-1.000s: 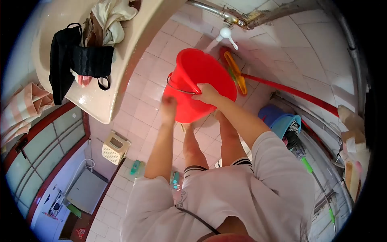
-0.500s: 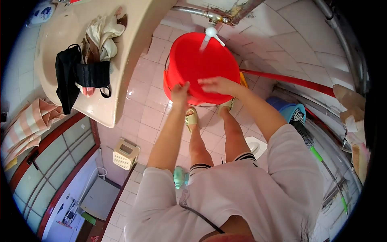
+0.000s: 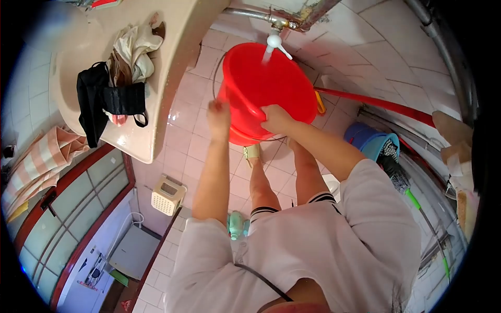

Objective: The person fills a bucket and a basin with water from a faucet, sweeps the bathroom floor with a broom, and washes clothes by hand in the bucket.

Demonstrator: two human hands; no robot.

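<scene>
A red bucket [image 3: 255, 94] stands on the tiled floor under a white-handled tap [image 3: 274, 40], from which water runs into it. The bucket is tilted a little. My right hand [image 3: 276, 120] is closed over its near rim, fingers curled inward. At the bucket's left side my left hand [image 3: 218, 117] is closed where the wire handle [image 3: 214, 83] meets it; the hand is slightly blurred and its fingertips are hidden.
A beige washbasin [image 3: 138, 143] at left holds black and cream cloths [image 3: 133, 52]. To the right are a red pole [image 3: 376, 100], a blue bucket [image 3: 360, 133] and a mop [image 3: 396, 177]. A beige stool [image 3: 168, 195] and a green bottle [image 3: 236, 224] are behind me.
My hands were apart and above the bucket's near side. The right has taken hold of the rim, the left has moved left to the handle. The bucket has shifted right and tilted.
</scene>
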